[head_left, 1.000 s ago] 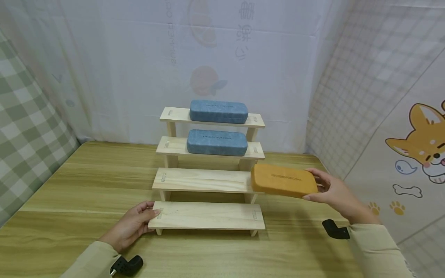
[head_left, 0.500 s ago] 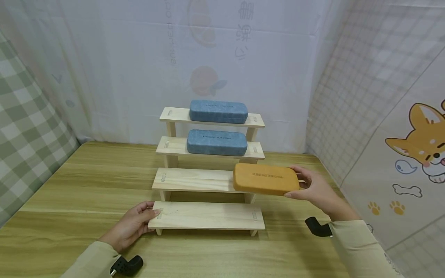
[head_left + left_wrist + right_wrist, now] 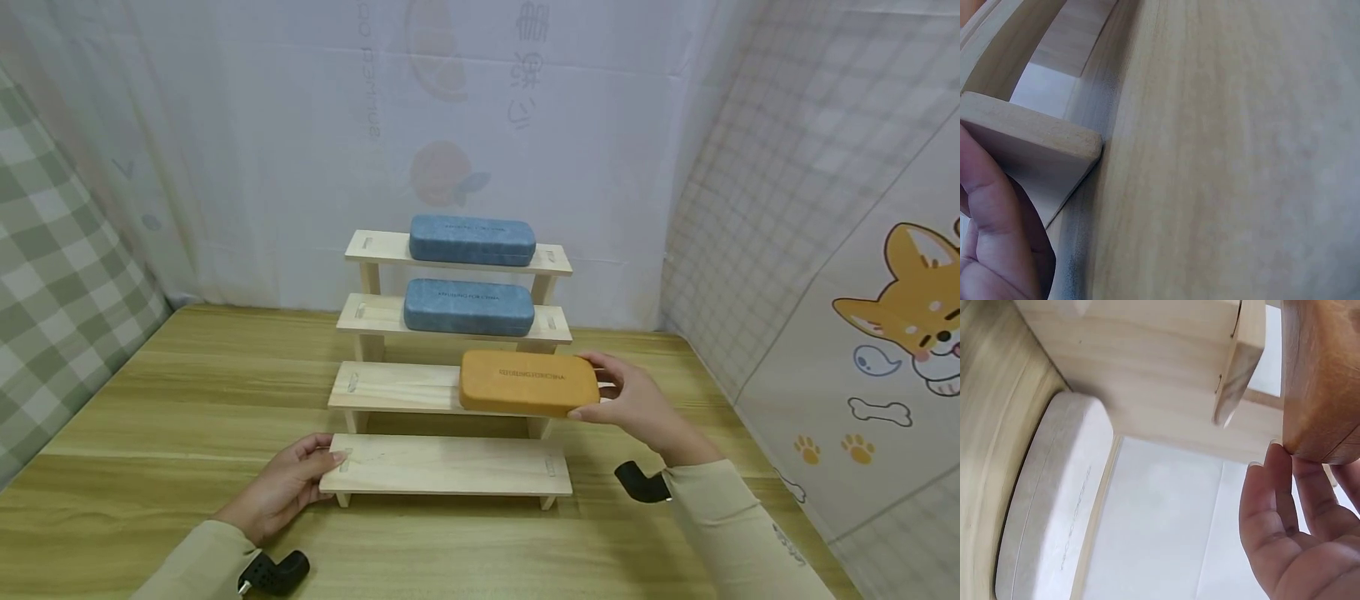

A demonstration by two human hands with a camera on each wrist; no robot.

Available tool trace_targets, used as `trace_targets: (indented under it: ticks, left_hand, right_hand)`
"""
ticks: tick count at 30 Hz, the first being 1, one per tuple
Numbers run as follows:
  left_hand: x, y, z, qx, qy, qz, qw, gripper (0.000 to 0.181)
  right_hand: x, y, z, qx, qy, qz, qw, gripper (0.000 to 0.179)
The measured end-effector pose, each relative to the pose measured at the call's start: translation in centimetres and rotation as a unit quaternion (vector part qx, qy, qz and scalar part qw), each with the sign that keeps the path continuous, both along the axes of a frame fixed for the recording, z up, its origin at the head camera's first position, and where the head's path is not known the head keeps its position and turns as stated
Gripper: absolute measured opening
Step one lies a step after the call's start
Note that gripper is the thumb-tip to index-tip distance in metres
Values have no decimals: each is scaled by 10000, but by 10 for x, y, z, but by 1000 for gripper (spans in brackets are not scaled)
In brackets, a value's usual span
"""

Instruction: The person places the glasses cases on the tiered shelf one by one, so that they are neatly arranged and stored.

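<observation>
An orange glasses case (image 3: 528, 383) is pinched at its right end by my right hand (image 3: 622, 400). It hovers over or touches the second-lowest step of a wooden display stand (image 3: 442, 465); which of the two I cannot tell. In the right wrist view, my fingertips (image 3: 1272, 453) touch the case's edge. My left hand (image 3: 288, 483) grips the left end of the stand's lowest step, thumb on top and the other fingers partly hidden below. Blue glasses cases lie on the steps above, one on the top step (image 3: 472, 241) and one on the step beneath it (image 3: 468, 307).
The stand sits on a wood-grain table (image 3: 187, 400). White cloth (image 3: 285, 167) hangs behind it, with a green checked cloth (image 3: 60, 275) at left and a printed one (image 3: 817, 250) at right. A pale case (image 3: 1054, 494) lies on the table in the right wrist view.
My right hand has moved left with the orange glasses case, bringing it from the stand's right end to over the second-lowest step. My left hand has stayed put.
</observation>
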State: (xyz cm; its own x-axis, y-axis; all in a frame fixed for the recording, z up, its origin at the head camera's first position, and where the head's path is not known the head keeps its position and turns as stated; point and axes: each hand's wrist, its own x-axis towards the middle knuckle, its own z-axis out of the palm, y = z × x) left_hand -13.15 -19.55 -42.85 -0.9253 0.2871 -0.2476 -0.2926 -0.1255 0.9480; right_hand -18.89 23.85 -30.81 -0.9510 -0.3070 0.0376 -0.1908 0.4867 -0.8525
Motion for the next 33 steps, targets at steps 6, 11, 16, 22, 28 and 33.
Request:
trace_targets:
  ticks: [6, 11, 16, 22, 28, 33]
  left_hand:
    - [0, -1, 0, -37, 19, -49, 10000, 57]
    - [0, -1, 0, -15, 57, -65, 10000, 57]
    - [0, -1, -1, 7, 70, -61, 10000, 57]
    - [0, -1, -1, -43, 60, -53, 10000, 61]
    - [0, -1, -2, -77, 82, -71, 9999, 61]
    - [0, -1, -3, -50, 65, -32, 10000, 59]
  right_hand:
    - [-3, -15, -1, -34, 16, 42, 10000, 82]
    - [-5, -28, -1, -44, -70, 87, 9999, 80]
    - [-8, -39, -2, 29, -95, 109, 9999, 80]
    - [-10, -49, -3, -73, -236, 113, 9996, 82]
    - [-13, -57, -3, -127, -338, 162, 9992, 82]
    - [-14, -63, -5, -108, -341, 214, 9991, 83]
